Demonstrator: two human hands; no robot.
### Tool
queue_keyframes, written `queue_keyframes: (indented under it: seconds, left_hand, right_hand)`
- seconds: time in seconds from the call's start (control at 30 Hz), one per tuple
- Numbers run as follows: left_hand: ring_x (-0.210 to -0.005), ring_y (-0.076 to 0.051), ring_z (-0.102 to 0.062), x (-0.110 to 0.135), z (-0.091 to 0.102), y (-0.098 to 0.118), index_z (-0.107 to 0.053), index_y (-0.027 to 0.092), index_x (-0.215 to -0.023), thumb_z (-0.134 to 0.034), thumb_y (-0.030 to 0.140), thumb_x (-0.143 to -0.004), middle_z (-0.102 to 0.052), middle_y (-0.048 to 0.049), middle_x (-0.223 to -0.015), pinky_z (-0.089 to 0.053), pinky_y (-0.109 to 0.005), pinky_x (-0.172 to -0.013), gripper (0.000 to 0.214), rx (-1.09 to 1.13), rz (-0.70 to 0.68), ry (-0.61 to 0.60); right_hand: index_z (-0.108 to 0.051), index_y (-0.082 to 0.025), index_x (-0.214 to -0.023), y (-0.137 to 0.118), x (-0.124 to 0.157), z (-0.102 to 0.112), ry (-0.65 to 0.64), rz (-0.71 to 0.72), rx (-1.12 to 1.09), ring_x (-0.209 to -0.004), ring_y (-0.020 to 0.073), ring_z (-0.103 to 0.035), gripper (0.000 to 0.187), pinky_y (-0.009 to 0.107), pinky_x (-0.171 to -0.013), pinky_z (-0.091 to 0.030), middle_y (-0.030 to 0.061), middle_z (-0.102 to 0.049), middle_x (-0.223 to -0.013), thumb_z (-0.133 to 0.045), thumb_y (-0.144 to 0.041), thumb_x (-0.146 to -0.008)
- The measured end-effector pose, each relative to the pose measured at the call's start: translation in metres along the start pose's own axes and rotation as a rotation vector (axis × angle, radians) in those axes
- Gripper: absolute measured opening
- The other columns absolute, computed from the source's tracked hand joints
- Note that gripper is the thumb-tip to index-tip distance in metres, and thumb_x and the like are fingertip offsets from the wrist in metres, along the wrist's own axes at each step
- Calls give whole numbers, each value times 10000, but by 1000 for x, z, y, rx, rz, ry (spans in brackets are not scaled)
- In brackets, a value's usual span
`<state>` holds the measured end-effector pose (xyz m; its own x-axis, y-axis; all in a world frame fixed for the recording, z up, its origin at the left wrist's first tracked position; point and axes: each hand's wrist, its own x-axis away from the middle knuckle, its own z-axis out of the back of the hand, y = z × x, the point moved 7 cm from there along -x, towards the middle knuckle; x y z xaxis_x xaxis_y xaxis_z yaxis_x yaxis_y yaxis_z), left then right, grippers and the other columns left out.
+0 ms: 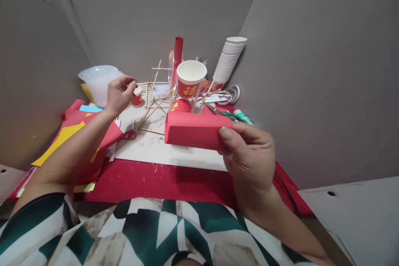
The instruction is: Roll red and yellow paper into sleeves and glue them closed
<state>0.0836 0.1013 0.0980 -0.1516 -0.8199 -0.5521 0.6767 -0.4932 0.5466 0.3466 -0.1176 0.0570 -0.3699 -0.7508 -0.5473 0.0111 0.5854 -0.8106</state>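
Note:
My right hand [252, 156] grips one end of a folded piece of red paper [195, 131] between thumb and fingers. The paper is held level above the white board [183, 158], its folded sides forming a box-like strip. My left hand [120, 93] is raised at the left with thumb and fingers drawn together. What they hold, if anything, is too small to make out. Just beyond its fingertips stands a small red paper cup [136, 99]. Behind the red paper, another paper cup [190, 81] with yellow print sits upright on top of an upturned one [181, 105].
A tall leaning stack of paper cups [230, 60] stands at the back right. Joined wooden sticks [154, 104] rise mid-board. Red scissors [131, 133], green-handled scissors [229, 114] and a glue stick [242, 116] lie around. Coloured paper [67, 137] and a plastic tub [101, 83] are left.

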Motion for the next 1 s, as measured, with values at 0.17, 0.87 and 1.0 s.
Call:
queue_keyframes:
  seconds: [0.17,0.87,1.0]
  left_hand:
    - [-487,-100,-592,75,34,63,-701,155,-798,-633,373,-874,-726,-44,-762,-499,-241,-483,240,712,-8,-122]
    - [-423,-122,-622,156,-22,75,-757,183,-850,-760,412,-816,-665,9,-492,-493,-201,-489,231,1027,416,-720]
    - [-419,-116,-625,159,-26,71,-642,166,-637,-776,423,-797,-657,2,-480,-491,-183,-475,331,1105,476,-707]
  right_hand:
    - [-775,-258,-752,-24,9,-10,53,284,178,-511,114,-521,49,267,-526,-461,-45,-583,-562,-777,-221,-782]
    - [-770,-252,-802,-16,11,-39,-241,336,215,-589,151,-586,76,287,-556,-481,-5,-657,-637,-748,-181,-783]
    - [-756,-235,-823,-16,11,-42,-279,317,208,-613,145,-571,91,288,-571,-478,4,-663,-689,-761,-164,-768]
